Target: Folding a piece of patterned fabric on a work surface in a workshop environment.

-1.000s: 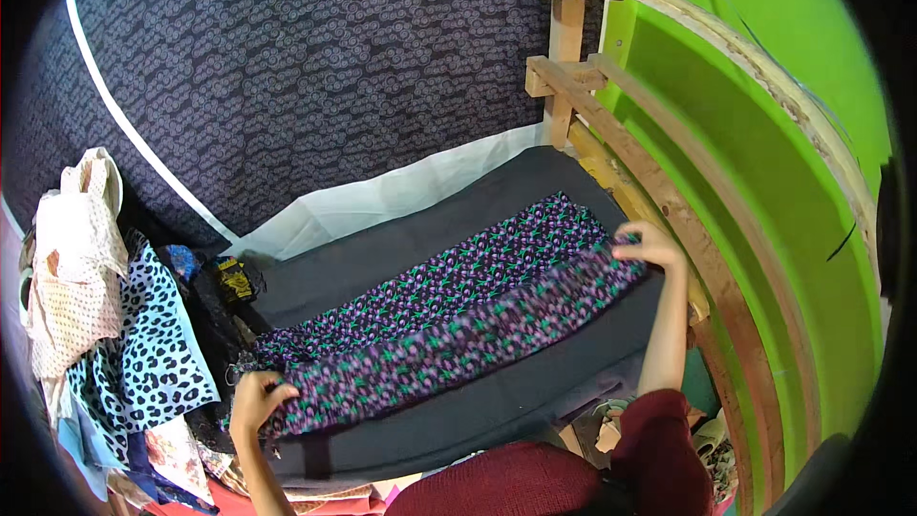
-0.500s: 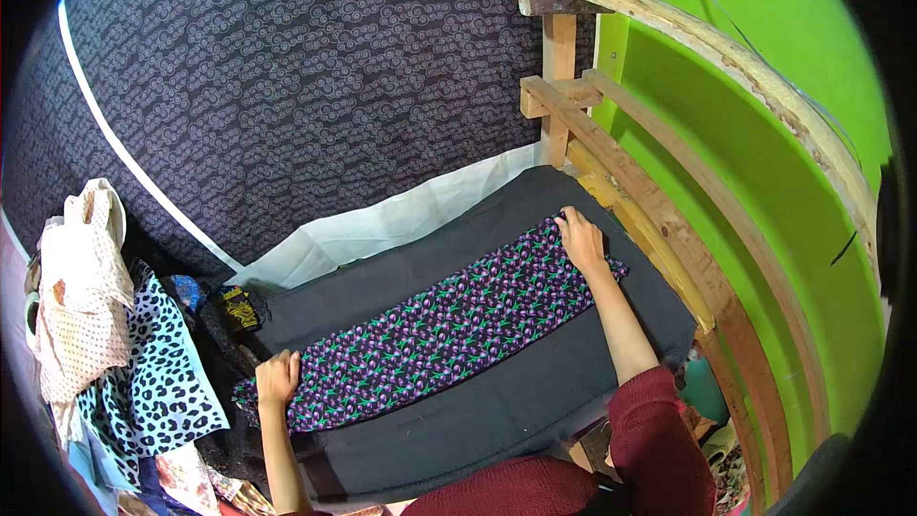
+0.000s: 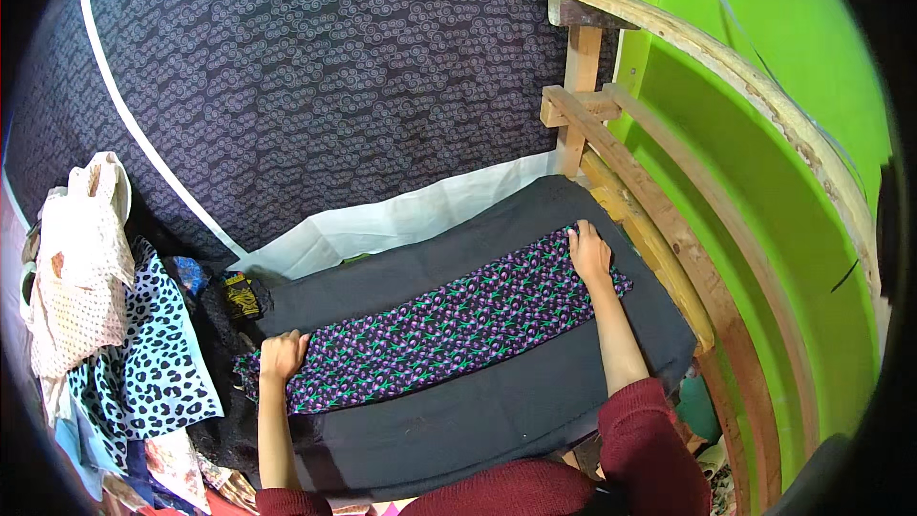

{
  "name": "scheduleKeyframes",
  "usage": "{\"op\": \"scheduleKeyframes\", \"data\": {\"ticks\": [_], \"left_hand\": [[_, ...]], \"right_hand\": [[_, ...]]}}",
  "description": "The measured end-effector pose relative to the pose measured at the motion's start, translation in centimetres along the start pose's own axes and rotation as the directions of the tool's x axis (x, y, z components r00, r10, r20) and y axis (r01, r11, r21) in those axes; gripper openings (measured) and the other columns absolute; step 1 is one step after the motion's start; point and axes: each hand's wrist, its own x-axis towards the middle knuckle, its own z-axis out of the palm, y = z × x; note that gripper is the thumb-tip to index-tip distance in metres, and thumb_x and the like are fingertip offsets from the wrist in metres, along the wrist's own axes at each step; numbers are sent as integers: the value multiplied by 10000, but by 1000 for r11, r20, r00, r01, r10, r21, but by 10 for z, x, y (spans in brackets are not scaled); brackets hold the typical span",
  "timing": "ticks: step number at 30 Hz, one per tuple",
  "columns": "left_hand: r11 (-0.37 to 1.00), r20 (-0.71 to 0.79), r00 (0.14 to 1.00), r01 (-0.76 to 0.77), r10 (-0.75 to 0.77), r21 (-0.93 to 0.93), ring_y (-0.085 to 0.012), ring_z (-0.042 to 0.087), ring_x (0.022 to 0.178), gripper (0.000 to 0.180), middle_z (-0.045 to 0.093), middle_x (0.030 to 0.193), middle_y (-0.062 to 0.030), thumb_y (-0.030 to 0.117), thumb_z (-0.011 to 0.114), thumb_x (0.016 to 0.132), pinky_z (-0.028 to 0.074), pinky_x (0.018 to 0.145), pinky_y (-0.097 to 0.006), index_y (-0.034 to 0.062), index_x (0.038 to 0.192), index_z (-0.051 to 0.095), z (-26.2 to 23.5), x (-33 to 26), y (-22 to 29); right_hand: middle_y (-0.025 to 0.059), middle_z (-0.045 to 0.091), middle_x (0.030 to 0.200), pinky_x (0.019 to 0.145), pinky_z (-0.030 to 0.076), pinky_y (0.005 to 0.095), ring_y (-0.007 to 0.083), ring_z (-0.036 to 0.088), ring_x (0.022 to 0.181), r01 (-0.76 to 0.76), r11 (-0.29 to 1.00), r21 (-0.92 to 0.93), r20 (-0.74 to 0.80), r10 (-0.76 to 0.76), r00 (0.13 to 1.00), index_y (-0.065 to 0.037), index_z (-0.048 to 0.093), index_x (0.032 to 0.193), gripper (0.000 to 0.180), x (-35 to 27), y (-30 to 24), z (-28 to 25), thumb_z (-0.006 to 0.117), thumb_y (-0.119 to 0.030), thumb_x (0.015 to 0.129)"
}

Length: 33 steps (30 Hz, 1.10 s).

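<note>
Both hands are pressing flat, fingers spread, gripping nothing: left hand (image 3: pixel 283 355) and right hand (image 3: pixel 589 250) are sitting on opposite ends of the folded purple-floral fabric strip (image 3: pixel 449 325), which is lying diagonally across the dark padded table (image 3: pixel 497 411).

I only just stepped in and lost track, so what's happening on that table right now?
A person in dark red sleeves has a long strip of purple floral cloth laid flat across a dark grey padded table. The left hand presses flat on its left end, the right hand on its right end. Neither hand grips anything. A pile of printed garments hangs at the left, and a wooden frame runs along the green wall on the right.
</note>
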Motion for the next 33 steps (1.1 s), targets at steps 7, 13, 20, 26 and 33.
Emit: {"op": "scheduleKeyframes", "data": {"ticks": [7, 13, 20, 26, 33], "left_hand": [[999, -31, 999, -31, 32, 24, -296, 618, 634, 348, 623, 674, -122, 367, 512, 879, 479, 591, -398, 76, 692, 553, 7, 2, -2], [999, -96, 994, 48, -46, 15, -279, 615, 659, 347, 631, 699, -91, 395, 520, 864, 455, 617, -400, 92, 704, 573, 6, 10, -2], [959, -95, 994, 15, -44, -284, -332, 492, 1093, 372, 566, 1115, -144, 286, 646, 780, 389, 916, -416, 27, 1037, 571, -32, 7, 16], [919, -66, 998, -36, 11, -392, -356, 319, 1295, 458, 460, 1322, -144, 291, 584, 827, 177, 1058, -553, 52, 1214, 524, -102, -4, 145], [858, 251, 948, 288, -193, -426, -342, 100, 1387, 612, 257, 1474, -115, 501, 413, 884, -32, 1046, -617, 130, 1370, 392, -44, -49, 190]], "right_hand": [[197, 606, 1020, 748, 476, 472, 400, 592, 871, -59, 998, 24, 51, 58, 997, -35, 515, 1064, 282, 1, -4, -1, 471, -272, 919], [177, 606, 963, 686, 492, 456, 383, 605, 807, 11, 999, 33, -97, -7, 995, -58, 521, 1033, 256, 1, 3, 6, 485, -281, 912], [157, 540, 1167, 889, 392, 496, 331, 496, 1092, -9, 1000, -9, -93, 8, 996, -42, 510, 1133, 366, -4, -6, -5, 541, -293, 869], [214, 336, 1385, 974, 162, 698, 417, 189, 1335, 446, 874, 193, 258, -484, 836, -72, 476, 1257, 523, -87, -160, -35, 450, -429, 876], [99, 327, 1435, 1020, 165, 634, 288, 244, 1351, 609, 706, 361, 473, -702, 533, -224, 423, 1339, 495, -148, -141, -3, 406, -460, 905]]}}
